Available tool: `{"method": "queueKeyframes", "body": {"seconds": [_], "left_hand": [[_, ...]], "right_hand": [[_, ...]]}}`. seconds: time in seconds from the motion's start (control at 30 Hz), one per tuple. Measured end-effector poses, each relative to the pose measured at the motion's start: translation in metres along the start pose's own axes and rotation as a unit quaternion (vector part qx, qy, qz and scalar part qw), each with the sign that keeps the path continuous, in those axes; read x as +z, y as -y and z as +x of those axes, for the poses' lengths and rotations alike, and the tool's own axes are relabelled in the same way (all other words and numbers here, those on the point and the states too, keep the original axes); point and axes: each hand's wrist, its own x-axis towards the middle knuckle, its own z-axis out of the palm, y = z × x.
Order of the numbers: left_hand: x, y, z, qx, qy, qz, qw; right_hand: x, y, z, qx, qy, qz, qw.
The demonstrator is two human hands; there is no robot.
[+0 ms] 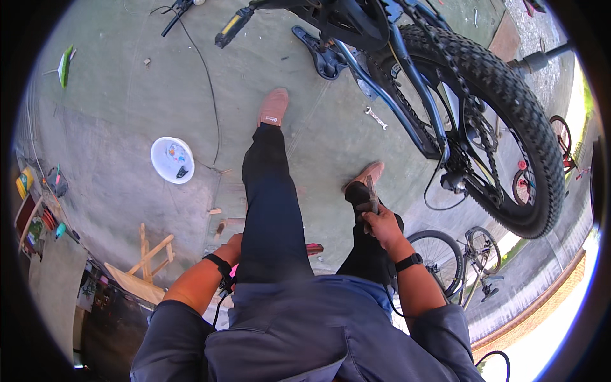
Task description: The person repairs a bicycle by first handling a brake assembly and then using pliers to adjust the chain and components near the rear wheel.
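The tool (pixel 372 190) sits in the right hand (pixel 380 224), closed round its lower end, above the right shoe (pixel 366 173). It seems to be carried rather than applied; using it on the bike (pixel 415 81) would call for reaching forward and right. The left hand (pixel 235 246), well apart, is partly hidden by the leg, so its grip cannot be told. A wrench (pixel 376 118) lies ahead on the floor.

Illegible label (pixel 272 120) on shoe (pixel 275 102)
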Motion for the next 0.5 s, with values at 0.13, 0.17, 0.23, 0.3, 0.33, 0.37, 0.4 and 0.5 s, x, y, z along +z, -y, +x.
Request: {"method": "queueKeyframes", "body": {"seconds": [0.13,0.17,0.23,0.3,0.33,0.37,0.4,0.5], "left_hand": [[0.004,-0.021,0.075,0.013,0.004,-0.024,1.000],[0.005,-0.024,0.089,0.013,0.005,-0.026,1.000],[0.008,-0.030,0.116,0.014,0.011,-0.027,0.999],[0.007,-0.030,0.143,0.017,0.006,-0.025,1.000],[0.011,-0.031,0.152,0.013,0.004,-0.027,1.000],[0.011,-0.030,0.161,0.012,0.004,-0.026,1.000],[0.010,-0.027,0.171,0.009,0.002,-0.025,1.000],[0.002,-0.013,0.186,-0.003,-0.007,-0.015,1.000]], "right_hand": [[-0.026,-0.026,0.030,0.027,-0.012,0.002,1.000],[-0.030,-0.032,0.038,0.027,-0.017,0.001,0.999],[-0.036,-0.032,0.053,0.043,-0.023,0.013,0.999],[-0.041,-0.031,0.071,0.041,-0.017,0.048,0.998],[-0.043,-0.030,0.079,0.037,-0.012,0.061,0.997],[-0.042,-0.029,0.086,0.019,-0.019,0.061,0.998],[-0.040,-0.029,0.093,0.001,-0.025,0.062,0.998],[-0.040,-0.028,0.113,-0.031,-0.002,0.065,0.997]]}}
